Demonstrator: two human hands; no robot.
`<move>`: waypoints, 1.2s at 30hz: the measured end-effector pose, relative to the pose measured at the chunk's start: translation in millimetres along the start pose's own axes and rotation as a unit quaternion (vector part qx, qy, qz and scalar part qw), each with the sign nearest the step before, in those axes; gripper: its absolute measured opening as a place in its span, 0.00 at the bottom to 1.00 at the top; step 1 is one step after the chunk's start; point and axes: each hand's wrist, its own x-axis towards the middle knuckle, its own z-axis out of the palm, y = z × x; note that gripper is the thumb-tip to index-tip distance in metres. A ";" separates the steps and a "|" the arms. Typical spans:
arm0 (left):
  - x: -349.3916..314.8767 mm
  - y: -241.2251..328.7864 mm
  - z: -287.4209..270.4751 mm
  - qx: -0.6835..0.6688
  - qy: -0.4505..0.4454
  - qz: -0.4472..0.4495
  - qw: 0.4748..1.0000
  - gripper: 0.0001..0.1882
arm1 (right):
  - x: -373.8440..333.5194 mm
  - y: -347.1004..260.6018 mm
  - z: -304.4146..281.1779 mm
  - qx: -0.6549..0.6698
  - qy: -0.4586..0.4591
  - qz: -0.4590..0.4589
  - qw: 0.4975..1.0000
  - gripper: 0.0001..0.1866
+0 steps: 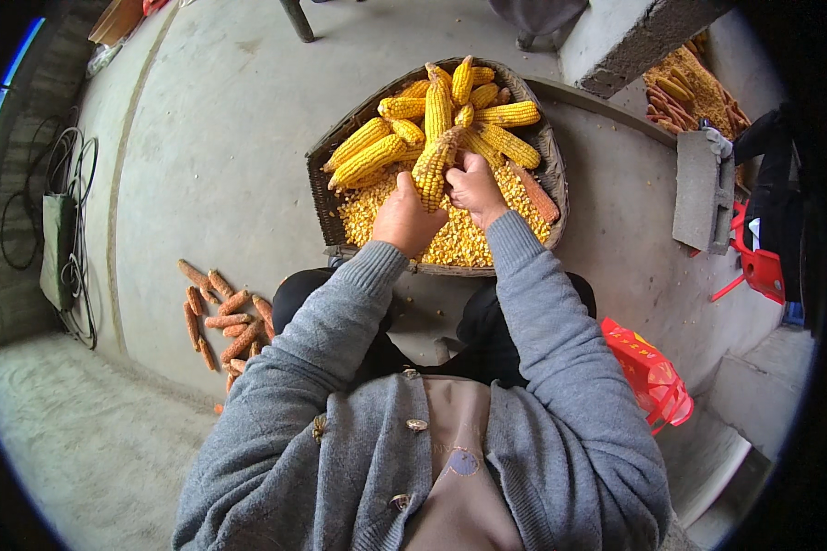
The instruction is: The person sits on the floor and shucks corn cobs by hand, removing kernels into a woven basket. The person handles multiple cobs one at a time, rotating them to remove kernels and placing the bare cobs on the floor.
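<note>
Both my hands are closed round one yellow ear of corn (434, 174), held tilted above a woven basket (320, 197) in front of my knees. My left hand (408, 217) grips its lower left side, and my right hand (476, 187) has it from the right; the right fingertips are partly hidden. Loose yellow kernels (455, 241) cover the near part of the basket. Behind the held ear, several whole ears of corn (363, 151) are piled at the far side. A bare reddish cob (535, 195) lies against the basket's right wall.
Several stripped cobs (234, 321) lie on the concrete floor at my left. A red plastic bag (648, 372) is by my right side. Farther right are a concrete block (703, 193), a red stool (760, 266) and a heap of kernels and cobs (694, 92). Coiled cables (69, 184) are at the left wall.
</note>
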 end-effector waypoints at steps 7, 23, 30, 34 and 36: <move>2.1 -4.9 0.0 -0.055 -0.006 0.007 0.998 0.29 | -8.0 -17.9 -2.6 0.082 -0.052 0.021 0.995 0.08; 2.2 -6.9 0.6 -0.036 0.004 0.016 0.999 0.31 | -7.7 -18.7 -1.2 0.054 -0.037 0.005 0.998 0.04; -0.8 -5.6 6.8 0.012 0.011 0.015 1.000 0.29 | -0.6 -8.0 4.3 -0.021 0.022 -0.008 1.000 0.03; -0.9 -5.1 7.4 0.022 0.014 0.014 1.000 0.30 | -1.8 -3.2 1.7 0.009 0.035 0.004 0.999 0.03; 0.7 -5.2 6.2 0.009 0.011 0.011 1.000 0.30 | -3.9 -11.2 -2.0 0.090 -0.013 0.020 0.996 0.03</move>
